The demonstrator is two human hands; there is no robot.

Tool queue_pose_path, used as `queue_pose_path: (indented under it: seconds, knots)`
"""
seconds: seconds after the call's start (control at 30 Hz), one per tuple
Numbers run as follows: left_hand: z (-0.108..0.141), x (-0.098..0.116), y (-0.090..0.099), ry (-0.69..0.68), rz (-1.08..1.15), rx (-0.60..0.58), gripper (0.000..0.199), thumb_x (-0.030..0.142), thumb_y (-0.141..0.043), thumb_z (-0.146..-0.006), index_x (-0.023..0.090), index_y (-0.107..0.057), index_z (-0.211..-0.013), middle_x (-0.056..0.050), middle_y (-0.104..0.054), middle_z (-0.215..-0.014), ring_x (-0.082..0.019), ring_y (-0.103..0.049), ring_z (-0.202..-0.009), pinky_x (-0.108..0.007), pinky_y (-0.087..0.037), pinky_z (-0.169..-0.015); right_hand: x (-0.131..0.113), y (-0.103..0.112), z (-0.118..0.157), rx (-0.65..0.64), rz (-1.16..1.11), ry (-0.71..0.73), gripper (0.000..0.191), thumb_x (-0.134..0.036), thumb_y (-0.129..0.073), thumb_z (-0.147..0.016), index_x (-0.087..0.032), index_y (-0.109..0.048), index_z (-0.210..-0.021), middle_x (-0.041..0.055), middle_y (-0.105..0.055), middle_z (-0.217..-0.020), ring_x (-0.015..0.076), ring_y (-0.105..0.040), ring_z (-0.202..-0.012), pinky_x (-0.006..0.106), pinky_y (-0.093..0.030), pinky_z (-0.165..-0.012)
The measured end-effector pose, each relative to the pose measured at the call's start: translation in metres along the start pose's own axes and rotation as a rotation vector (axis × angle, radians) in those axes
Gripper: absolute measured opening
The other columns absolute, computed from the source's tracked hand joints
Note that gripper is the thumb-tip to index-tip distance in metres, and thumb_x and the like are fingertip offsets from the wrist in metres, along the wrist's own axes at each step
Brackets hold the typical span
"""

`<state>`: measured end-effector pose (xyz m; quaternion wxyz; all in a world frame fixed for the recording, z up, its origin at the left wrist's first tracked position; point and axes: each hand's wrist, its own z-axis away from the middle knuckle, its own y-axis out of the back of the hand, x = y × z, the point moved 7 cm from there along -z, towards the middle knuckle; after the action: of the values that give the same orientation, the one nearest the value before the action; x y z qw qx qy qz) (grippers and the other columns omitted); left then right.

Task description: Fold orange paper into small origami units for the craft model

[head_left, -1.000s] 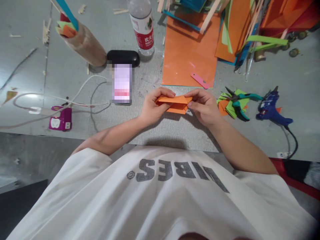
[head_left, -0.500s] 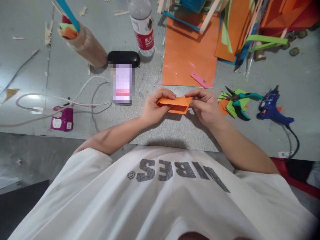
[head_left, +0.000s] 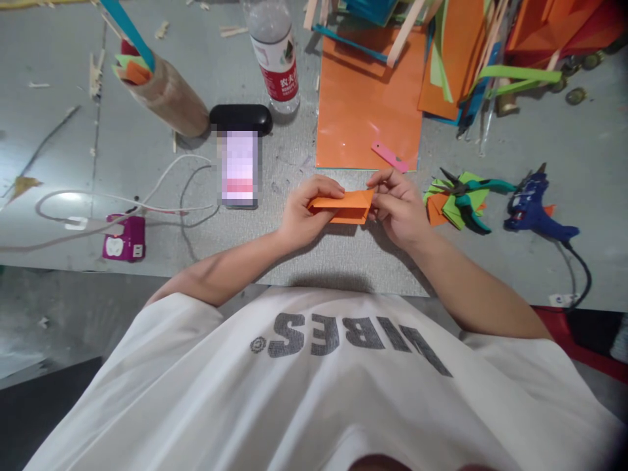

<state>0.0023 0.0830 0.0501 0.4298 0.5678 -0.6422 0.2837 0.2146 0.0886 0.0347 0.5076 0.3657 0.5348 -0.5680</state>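
Observation:
A folded piece of orange paper (head_left: pixel 350 198) is held up over the front of the table, its layers parted so that a gap shows towards me. My left hand (head_left: pixel 307 209) grips its left end, fingers on top and thumb tucked into the fold. At the right end, my right hand (head_left: pixel 400 206) has its fingers bent and pinched at the paper's edge; the exact contact of the fingertips is partly hidden. Just beyond the hands lies a large orange sheet (head_left: pixel 367 111) with a small pink strip (head_left: pixel 389 157) on its near corner.
To the right lie teal-handled pliers (head_left: pixel 468 196) on green and orange paper scraps, then a blue glue gun (head_left: pixel 537 209) with its cord. A phone (head_left: pixel 239 167), black case (head_left: pixel 240 119), water bottle (head_left: pixel 277 65), paper-filled holder (head_left: pixel 169 95) and purple charger (head_left: pixel 124 237) stand left.
My right fingers have shifted slightly at the paper's right edge, with the upper finger lifting off its top. The left hand keeps its grip. The whole view has shifted a little.

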Motion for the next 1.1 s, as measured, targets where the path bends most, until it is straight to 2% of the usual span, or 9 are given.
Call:
queue_pose_path:
  seconds: [0.13, 0.23, 0.37, 0.47, 0.63, 0.7, 0.87, 1.0, 1.1]
  knots:
    - [0.0, -0.004, -0.001, 0.053, -0.006, -0.08, 0.016, 0.041, -0.084, -0.107, 0.029, -0.086, -0.117, -0.009, -0.087, -0.13, -0.027, -0.084, -0.124, -0.051, -0.068, -0.111, -0.008, -0.002, 0.001, 0.001, -0.038, 0.011, 0.024, -0.026, -0.089, -0.073, -0.032, -0.072, -0.089, -0.01, -0.049, -0.057, 0.013, -0.04, -0.047, 0.032, -0.032, -0.046]
    - [0.0, -0.003, 0.0, 0.05, -0.037, -0.103, 0.017, 0.042, -0.084, -0.108, 0.029, -0.088, -0.117, -0.011, -0.085, -0.138, -0.028, -0.082, -0.13, -0.053, -0.067, -0.115, -0.012, 0.001, 0.001, 0.02, -0.033, 0.022, 0.017, -0.024, -0.085, -0.071, -0.03, -0.073, -0.081, -0.0087, -0.052, -0.055, 0.013, -0.042, -0.046, 0.032, -0.03, -0.046]
    - [0.0, 0.001, 0.003, -0.007, -0.093, -0.084, 0.016, 0.03, -0.081, -0.106, 0.029, -0.089, -0.119, -0.011, -0.083, -0.141, -0.029, -0.081, -0.135, -0.054, -0.066, -0.117, -0.013, 0.006, 0.001, 0.039, 0.017, 0.056, 0.016, -0.029, -0.088, -0.075, -0.03, -0.073, -0.079, -0.0067, -0.06, -0.056, 0.013, -0.046, -0.045, 0.032, -0.033, -0.047]
    - [0.001, 0.009, 0.004, -0.062, -0.246, -0.08, 0.025, 0.02, -0.077, -0.1, 0.031, -0.089, -0.119, -0.01, -0.085, -0.144, -0.032, -0.08, -0.138, -0.058, -0.063, -0.122, -0.013, 0.006, 0.003, 0.057, 0.075, 0.078, 0.02, -0.035, -0.092, -0.079, -0.03, -0.072, -0.078, -0.0056, -0.064, -0.057, 0.013, -0.047, -0.046, 0.032, -0.036, -0.048]
    - [0.008, 0.027, -0.01, -0.172, -0.516, -0.234, 0.041, 0.02, -0.071, -0.103, 0.03, -0.086, -0.139, -0.01, -0.092, -0.144, -0.033, -0.087, -0.135, -0.063, -0.058, -0.13, -0.014, 0.004, 0.007, 0.098, 0.101, 0.095, 0.013, -0.028, -0.086, -0.076, -0.031, -0.073, -0.075, -0.0048, -0.066, -0.056, 0.0143, -0.049, -0.048, 0.033, -0.036, -0.05]
    - [0.012, 0.033, -0.016, -0.233, -0.539, -0.278, 0.044, 0.02, -0.069, -0.108, 0.027, -0.083, -0.149, -0.012, -0.093, -0.142, -0.031, -0.091, -0.128, -0.059, -0.063, -0.127, -0.013, 0.001, 0.008, 0.076, 0.118, 0.091, 0.014, -0.026, -0.085, -0.076, -0.032, -0.073, -0.075, -0.0048, -0.066, -0.057, 0.0149, -0.05, -0.049, 0.034, -0.037, -0.05]
    - [0.016, 0.036, -0.019, -0.309, -0.549, -0.265, 0.041, 0.022, -0.066, -0.117, 0.025, -0.08, -0.155, -0.012, -0.093, -0.143, -0.029, -0.094, -0.124, -0.044, -0.075, -0.097, -0.013, -0.002, 0.01, 0.035, 0.151, 0.075, 0.019, -0.025, -0.088, -0.076, -0.031, -0.071, -0.079, -0.0056, -0.062, -0.06, 0.0149, -0.05, -0.053, 0.034, -0.037, -0.052]
    - [0.017, 0.033, -0.017, -0.309, -0.514, -0.232, 0.038, 0.023, -0.065, -0.121, 0.025, -0.082, -0.155, -0.012, -0.094, -0.14, -0.027, -0.096, -0.119, -0.04, -0.077, -0.094, -0.012, -0.005, 0.011, -0.003, 0.151, 0.047, 0.027, -0.025, -0.091, -0.076, -0.029, -0.069, -0.089, -0.0067, -0.063, -0.068, 0.013, -0.052, -0.058, 0.032, -0.039, -0.056]
    - [0.019, 0.03, -0.017, -0.268, -0.46, -0.222, 0.038, 0.025, -0.066, -0.123, 0.027, -0.082, -0.157, -0.011, -0.094, -0.143, -0.026, -0.095, -0.123, -0.04, -0.078, -0.099, -0.011, -0.011, 0.013, -0.054, 0.131, 0.027, 0.038, -0.025, -0.094, -0.074, -0.03, -0.066, -0.099, -0.0088, -0.064, -0.072, 0.012, -0.052, -0.06, 0.031, -0.04, -0.058]
